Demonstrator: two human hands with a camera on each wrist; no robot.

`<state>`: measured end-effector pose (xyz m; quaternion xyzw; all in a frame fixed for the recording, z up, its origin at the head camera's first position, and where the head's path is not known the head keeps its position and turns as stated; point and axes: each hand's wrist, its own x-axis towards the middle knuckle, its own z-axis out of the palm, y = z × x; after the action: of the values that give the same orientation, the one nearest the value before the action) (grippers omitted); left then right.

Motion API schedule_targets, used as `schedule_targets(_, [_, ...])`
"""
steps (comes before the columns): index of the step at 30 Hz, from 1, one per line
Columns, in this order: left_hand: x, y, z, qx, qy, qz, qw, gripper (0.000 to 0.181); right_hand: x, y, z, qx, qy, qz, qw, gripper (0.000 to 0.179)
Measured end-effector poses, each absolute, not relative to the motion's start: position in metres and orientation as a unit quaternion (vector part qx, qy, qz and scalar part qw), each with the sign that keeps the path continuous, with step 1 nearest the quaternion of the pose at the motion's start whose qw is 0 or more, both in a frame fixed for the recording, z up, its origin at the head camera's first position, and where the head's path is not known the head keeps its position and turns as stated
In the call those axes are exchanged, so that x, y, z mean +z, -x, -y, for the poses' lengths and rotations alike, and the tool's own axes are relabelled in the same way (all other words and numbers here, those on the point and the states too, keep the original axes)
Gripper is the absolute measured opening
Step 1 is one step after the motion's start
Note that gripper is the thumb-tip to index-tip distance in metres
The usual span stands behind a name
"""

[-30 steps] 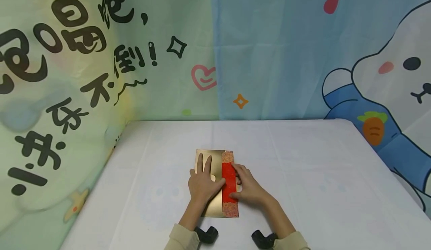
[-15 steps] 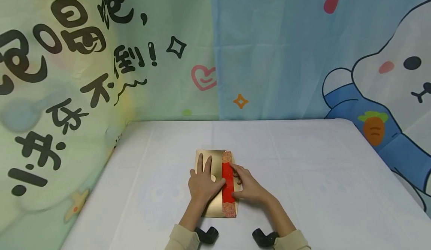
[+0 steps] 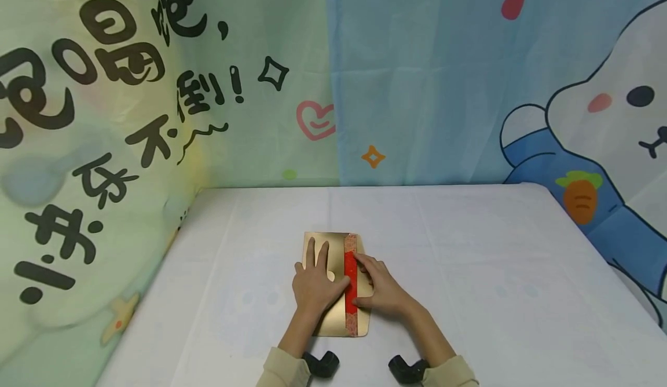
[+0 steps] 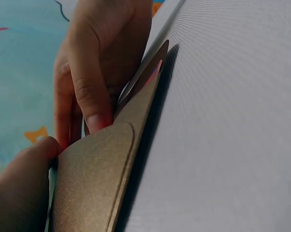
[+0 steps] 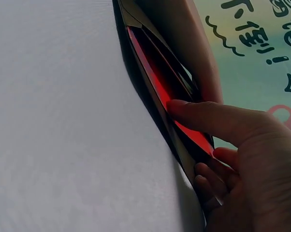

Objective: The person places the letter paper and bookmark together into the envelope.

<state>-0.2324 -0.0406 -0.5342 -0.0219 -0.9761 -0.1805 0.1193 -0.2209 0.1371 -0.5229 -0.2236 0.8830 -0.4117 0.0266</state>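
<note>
On the white tabletop lies a gold envelope (image 3: 336, 245), its tapered flap spread out at the right. A red card (image 3: 350, 265) with patterned ends shows as a narrow upright strip between the envelope's front and the flap; its left part is hidden inside. My left hand (image 3: 315, 285) rests on the envelope's front with fingers spread and thumb reaching to the strip. The thumb and forefinger of my right hand (image 3: 388, 294) hold the card's right edge. In the right wrist view, that thumb touches the red card (image 5: 150, 63) inside the parted gold layers; the other fingers are curled.
A white cloth (image 3: 495, 277) covers the table. Behind it hangs a printed backdrop (image 3: 417, 86) with a bear-like figure, and another printed sheet (image 3: 52, 201) with writing stands at the left. Black wrist-worn parts (image 3: 322, 365) sit below the hands.
The red card has slid left into the envelope, so its visible strip is narrower and more flap shows. My right fingertips moved slightly left; my left hand stays put.
</note>
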Motion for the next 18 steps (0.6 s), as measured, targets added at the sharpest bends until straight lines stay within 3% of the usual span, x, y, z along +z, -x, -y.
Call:
schedule_targets(12, [-0.536,0.2327,0.0402,-0.184,0.024,0.975,0.12,0.085,-0.52,0.2203,-0.136,-0.411,0.219,-0.883,0.051,0.093])
schedule_targets(18, [-0.536,0.2336,0.0406,-0.181,0.019,0.977,0.115,0.086,-0.5226,0.2219,-0.1317,-0.4,0.244,-0.883,0.024,0.094])
